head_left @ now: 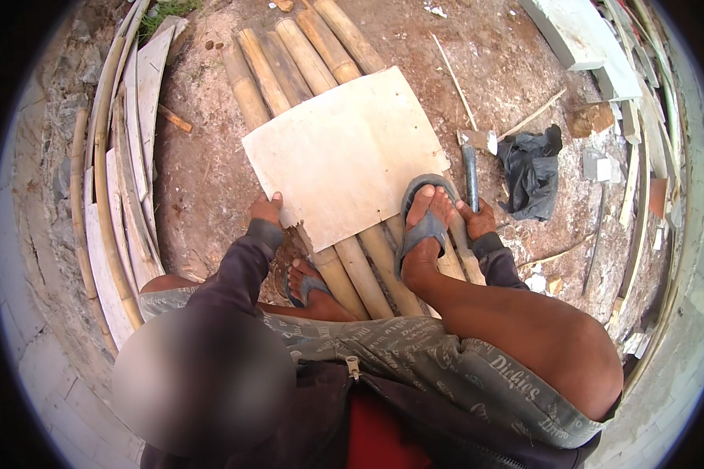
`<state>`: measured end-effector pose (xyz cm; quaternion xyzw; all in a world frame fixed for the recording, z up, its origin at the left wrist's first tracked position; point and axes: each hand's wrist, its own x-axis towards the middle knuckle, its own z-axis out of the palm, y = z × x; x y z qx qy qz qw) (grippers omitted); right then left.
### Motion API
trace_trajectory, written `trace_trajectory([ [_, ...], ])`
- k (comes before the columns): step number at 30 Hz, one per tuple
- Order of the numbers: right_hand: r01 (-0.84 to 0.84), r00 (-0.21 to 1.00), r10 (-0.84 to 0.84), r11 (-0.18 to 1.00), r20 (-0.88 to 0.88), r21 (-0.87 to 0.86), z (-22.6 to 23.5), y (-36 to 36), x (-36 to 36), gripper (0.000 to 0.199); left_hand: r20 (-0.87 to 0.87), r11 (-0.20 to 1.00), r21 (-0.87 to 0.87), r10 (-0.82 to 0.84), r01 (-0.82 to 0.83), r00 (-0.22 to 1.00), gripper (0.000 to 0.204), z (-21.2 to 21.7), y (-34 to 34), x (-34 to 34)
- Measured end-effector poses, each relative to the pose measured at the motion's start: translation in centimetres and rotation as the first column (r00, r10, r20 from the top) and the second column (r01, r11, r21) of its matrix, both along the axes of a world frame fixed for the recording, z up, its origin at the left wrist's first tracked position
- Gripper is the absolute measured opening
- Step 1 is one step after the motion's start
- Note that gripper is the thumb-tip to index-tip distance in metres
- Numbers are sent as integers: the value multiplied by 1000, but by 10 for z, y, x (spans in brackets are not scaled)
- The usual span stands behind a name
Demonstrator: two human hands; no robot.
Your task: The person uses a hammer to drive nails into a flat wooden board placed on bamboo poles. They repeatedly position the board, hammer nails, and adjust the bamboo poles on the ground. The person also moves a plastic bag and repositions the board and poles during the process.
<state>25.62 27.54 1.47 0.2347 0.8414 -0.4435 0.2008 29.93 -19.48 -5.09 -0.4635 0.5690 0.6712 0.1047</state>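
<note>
A pale, flat board (344,156) with a ragged lower left corner lies across a row of bamboo poles (297,59). At its left edge, my left hand (266,210) is closed, gripping the rim. My right hand (477,220) is wrapped round the dark handle of a hammer (470,176), beside my right foot. The hammer's head points away from me; its exact shape is hard to make out. My right sandal (426,227) presses on the poles and the board's near right corner. My left foot (309,285) is on the ground left of the poles.
A crumpled black plastic bag (530,172) lies right of the hammer. Long boards and bamboo strips (121,180) lean along the left wall. White blocks (575,43), thin sticks and rubble lie at the right on reddish dirt.
</note>
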Motion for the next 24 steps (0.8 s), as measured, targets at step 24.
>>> trace_trajectory([
  [24, -763, 552, 833, 490, 30, 422, 241, -103, -230, 41, 263, 868, -469, -43, 166, 964, 61, -9, -78, -107],
])
